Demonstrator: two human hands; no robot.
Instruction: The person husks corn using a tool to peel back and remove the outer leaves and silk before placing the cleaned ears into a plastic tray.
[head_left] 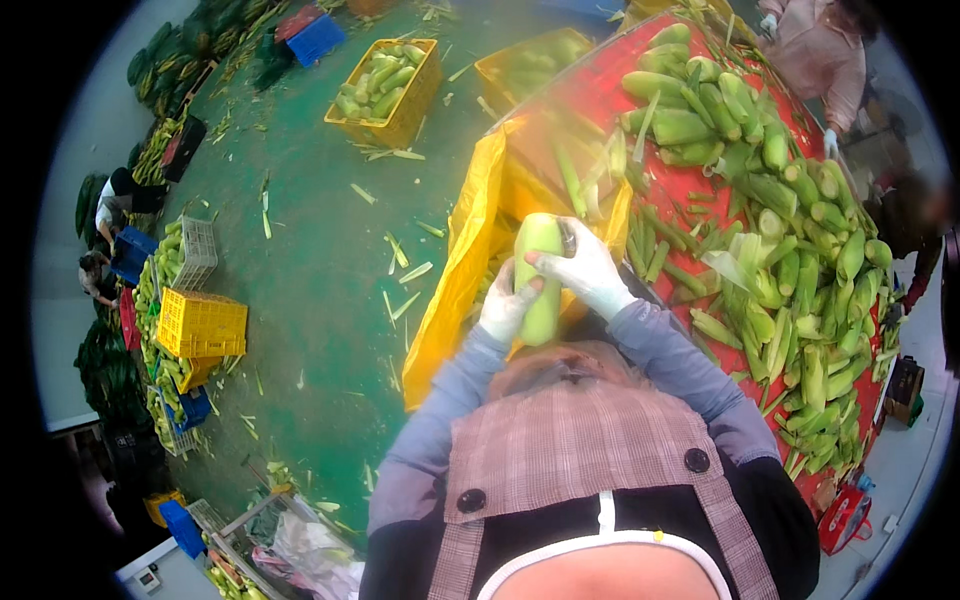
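In front of my apron I hold a pale green ear of corn [540, 275], still in its smooth husk and roughly upright. My left hand [508, 300], in a white glove, is closed around its left side. My right hand [588, 268], also white-gloved, grips its right side with the thumb across the front. A small dark, shiny thing [569, 238] shows by the right fingers; its kind is unclear. Just beyond my hands a large yellow bag [468, 245] hangs open beside the table, with husk scraps [570, 180] at its mouth.
At right, a red table [600, 95] bears a heap of husked-over corn [790, 250]. Yellow crates of corn [405, 110] stand on the green floor [310, 230], strewn with leaf scraps. More crates [203, 323] line the left. A person [815, 55] stands across the table; others work far left.
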